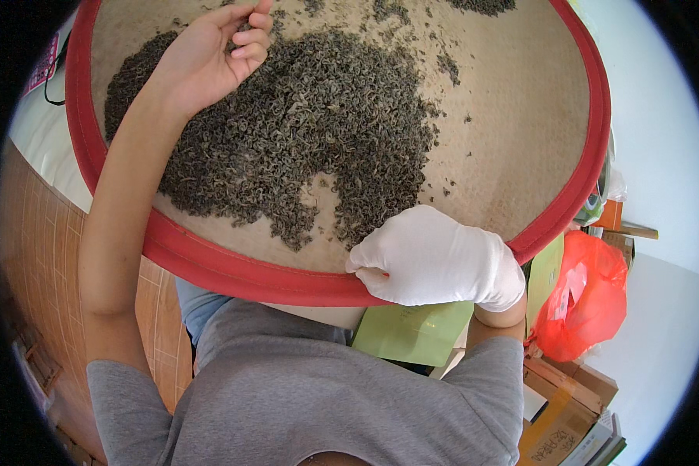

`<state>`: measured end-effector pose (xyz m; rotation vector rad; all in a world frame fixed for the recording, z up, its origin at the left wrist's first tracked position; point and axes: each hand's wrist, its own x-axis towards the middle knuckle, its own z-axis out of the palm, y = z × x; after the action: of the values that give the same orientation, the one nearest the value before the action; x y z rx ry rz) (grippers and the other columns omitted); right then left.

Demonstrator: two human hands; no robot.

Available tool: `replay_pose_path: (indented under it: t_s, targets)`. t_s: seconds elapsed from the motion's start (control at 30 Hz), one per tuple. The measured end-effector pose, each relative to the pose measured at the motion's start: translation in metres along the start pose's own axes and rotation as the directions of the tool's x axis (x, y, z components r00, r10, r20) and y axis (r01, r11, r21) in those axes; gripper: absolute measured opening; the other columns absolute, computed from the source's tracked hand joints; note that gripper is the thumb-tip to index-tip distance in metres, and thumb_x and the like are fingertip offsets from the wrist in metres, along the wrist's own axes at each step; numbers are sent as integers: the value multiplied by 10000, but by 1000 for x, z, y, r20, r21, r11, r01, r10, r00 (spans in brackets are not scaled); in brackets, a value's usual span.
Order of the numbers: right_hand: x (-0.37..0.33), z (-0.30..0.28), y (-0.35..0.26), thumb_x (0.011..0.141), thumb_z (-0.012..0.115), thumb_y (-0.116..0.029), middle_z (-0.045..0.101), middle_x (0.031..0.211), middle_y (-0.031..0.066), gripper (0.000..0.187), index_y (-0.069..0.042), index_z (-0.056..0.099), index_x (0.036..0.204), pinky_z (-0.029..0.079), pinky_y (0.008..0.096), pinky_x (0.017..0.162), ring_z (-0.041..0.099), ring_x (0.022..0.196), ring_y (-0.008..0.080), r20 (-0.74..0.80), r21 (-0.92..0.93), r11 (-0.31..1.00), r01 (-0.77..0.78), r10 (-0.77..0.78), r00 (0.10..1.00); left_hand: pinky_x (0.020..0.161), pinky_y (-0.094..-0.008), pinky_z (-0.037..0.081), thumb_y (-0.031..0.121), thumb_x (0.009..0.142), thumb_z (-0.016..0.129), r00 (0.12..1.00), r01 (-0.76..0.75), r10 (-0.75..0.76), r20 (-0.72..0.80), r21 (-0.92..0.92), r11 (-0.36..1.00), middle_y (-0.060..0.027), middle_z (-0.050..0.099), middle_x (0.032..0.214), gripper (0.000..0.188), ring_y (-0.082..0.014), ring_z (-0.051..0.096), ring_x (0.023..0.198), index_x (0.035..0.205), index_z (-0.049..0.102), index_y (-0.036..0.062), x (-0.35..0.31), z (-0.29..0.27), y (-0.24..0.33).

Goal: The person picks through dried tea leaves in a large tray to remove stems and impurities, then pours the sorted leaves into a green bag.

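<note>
A large round woven tray (520, 140) with a red cloth rim lies in front of me, bearing a broad heap of dark, curled dried tea leaves (311, 116). Over the heap's far left part is my bare left hand (221, 58), fingers curled in. Its fingertips are close to the picture's top edge, and whatever they hold, if anything, is too small to make out. My right hand (439, 260) wears a white glove. It is closed at the tray's near rim, beside the lower end of the heap; the glove hides whether anything is inside the fingers.
Smaller scatterings of leaves (448, 68) lie toward the tray's far side. Below the rim at right are a green sheet or folder (415, 330), a red plastic bag (586, 291) and cardboard boxes (563, 412). Wood-look floor (43, 248) shows at left, a pale wall at right.
</note>
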<state>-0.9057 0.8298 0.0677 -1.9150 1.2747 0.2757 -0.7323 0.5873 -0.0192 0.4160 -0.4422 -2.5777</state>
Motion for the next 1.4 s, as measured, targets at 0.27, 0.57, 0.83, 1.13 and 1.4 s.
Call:
replay_pose_path:
  t_s: [0.27, 0.57, 0.83, 1.13, 1.4]
  targets:
    - [6, -3, 7, 833, 584, -243, 597, 653, 128, 183, -96, 612, 726, 491, 413, 587, 604, 644, 341, -228, -114, 992, -58, 31, 973, 512, -192, 326, 116, 1006, 389, 999, -26, 27, -16, 44, 999, -3, 449, 818, 188, -66, 355, 617, 1094, 497, -10, -2, 1, -2]
    - [2, -13, 26, 839, 567, -233, 631, 671, 131, 196, -94, 629, 716, 511, 425, 616, 636, 682, 329, -439, -68, 975, -212, 162, 884, 514, -193, 327, 111, 1005, 387, 999, -45, 47, -17, 69, 997, -1, 448, 818, 188, -65, 356, 617, 1096, 498, -9, -3, 7, -4]
    - [8, -28, 44, 844, 624, -199, 630, 701, 122, 129, -105, 685, 908, 497, 328, 589, 631, 628, 272, -616, 19, 959, -282, 234, 752, 525, -194, 331, 112, 1008, 376, 999, -15, 13, 43, 47, 999, -4, 449, 832, 192, -66, 358, 617, 1089, 494, -17, -3, -1, 1]
    - [17, -26, 49, 844, 637, -187, 660, 764, 98, 142, -123, 684, 961, 512, 336, 628, 646, 682, 264, -715, -49, 941, -334, 201, 669, 536, -194, 338, 114, 1014, 359, 997, -43, 38, 73, 65, 997, -5, 445, 836, 206, -64, 361, 635, 1097, 488, -23, -4, 1, 4]
    - [7, -6, 26, 796, 571, -177, 663, 749, 108, 129, -116, 682, 819, 519, 421, 665, 647, 736, 323, -289, -6, 990, -141, 134, 948, 482, -186, 343, 134, 1005, 353, 992, -58, 58, -114, 0, 998, -8, 472, 758, 165, -77, 404, 592, 948, 467, 29, -10, 27, -3]
